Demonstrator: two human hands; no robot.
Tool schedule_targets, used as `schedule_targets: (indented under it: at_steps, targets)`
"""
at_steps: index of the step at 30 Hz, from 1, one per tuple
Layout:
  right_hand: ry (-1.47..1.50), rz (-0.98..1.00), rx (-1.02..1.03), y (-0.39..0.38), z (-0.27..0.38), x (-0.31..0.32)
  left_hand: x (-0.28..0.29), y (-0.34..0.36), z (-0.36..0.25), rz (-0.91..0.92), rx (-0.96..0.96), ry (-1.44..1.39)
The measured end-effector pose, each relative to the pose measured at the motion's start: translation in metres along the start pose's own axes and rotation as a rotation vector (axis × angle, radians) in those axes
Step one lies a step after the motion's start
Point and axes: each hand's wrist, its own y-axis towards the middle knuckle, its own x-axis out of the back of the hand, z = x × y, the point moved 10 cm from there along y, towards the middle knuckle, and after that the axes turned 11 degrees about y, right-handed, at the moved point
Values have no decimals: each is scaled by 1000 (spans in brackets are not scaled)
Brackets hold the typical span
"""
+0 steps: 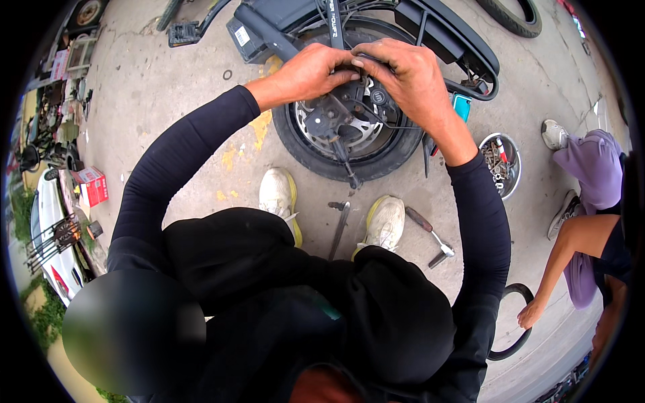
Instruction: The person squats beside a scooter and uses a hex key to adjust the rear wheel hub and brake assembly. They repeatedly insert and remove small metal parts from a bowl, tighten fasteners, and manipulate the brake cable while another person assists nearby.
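Observation:
A small black wheel [306, 144] with a silver brake disc [363, 134] stands on the concrete, still mounted under a dark scooter frame [282, 20]. Both hands work at the top of the wheel hub. My left hand [306, 70] is curled around a part at the hub's upper left. My right hand [410, 77] presses fingertips down on the same spot, next to a thin black cable [383, 124]. What exactly the fingers pinch is hidden under them. My two white shoes [279, 195] rest just below the wheel.
A long metal tool [338, 228] lies between my shoes, and a hammer [430, 235] lies right of them. A round metal bowl [502, 164] of small parts sits at the right. Another person [591, 221] crouches at the far right, holding a black inner tube [514, 322]. A red box [94, 187] lies left.

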Motion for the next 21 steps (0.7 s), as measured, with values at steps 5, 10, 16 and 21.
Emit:
schedule_targets:
  at_steps: [5,10,16,21]
  targets:
    - [96,296,-60,11,2,-19,-1,-1,-12,69,-195,-15]
    - [378,68,-306,-6,-29,-23,-1,-1,-7,115,-137,106]
    - [100,-70,-195,-8,3,-17,-7,-4,-1,63,-134,286]
    - [-354,36,-110,9,27,-21,3,-6,-6,-75,-191,139]
